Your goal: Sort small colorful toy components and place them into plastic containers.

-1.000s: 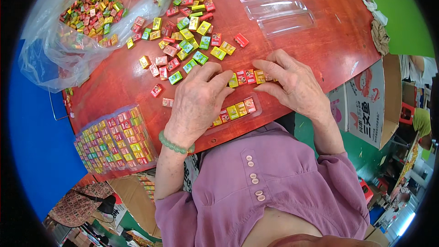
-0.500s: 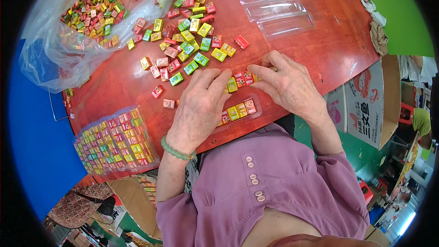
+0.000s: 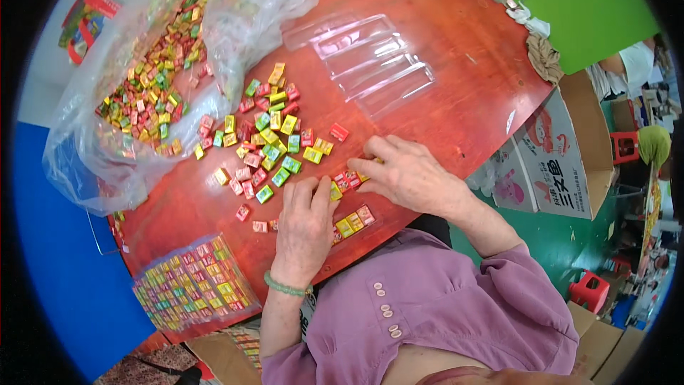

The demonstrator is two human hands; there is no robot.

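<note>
Between my two hands lies a short row of small boxes (image 3: 348, 181), red and yellow, pressed end to end. My left hand (image 3: 305, 227), a green bead bracelet on its wrist, has its fingertips closed against the row's left end. At the right end, the thumb and fingers of my right hand (image 3: 413, 175) pinch the row; part of it is hidden under them. Just nearer to me, a see-through plastic tray holds another row of small boxes (image 3: 354, 223), partly covered by my left hand. Loose small boxes (image 3: 291, 165) in red, yellow and green lie beyond my left hand.
A large clear plastic bag (image 3: 249, 21) full of such boxes lies far left. See-through trays (image 3: 377, 57) sit on the red table (image 3: 456, 43) beyond my right hand. Filled trays (image 3: 196, 281) stand at the near left. A cardboard carton (image 3: 552, 160) stands on the right.
The whole view has shifted, so the table and bag show more fully. Both hands stay at the ends of the row, with little movement relative to the table.
</note>
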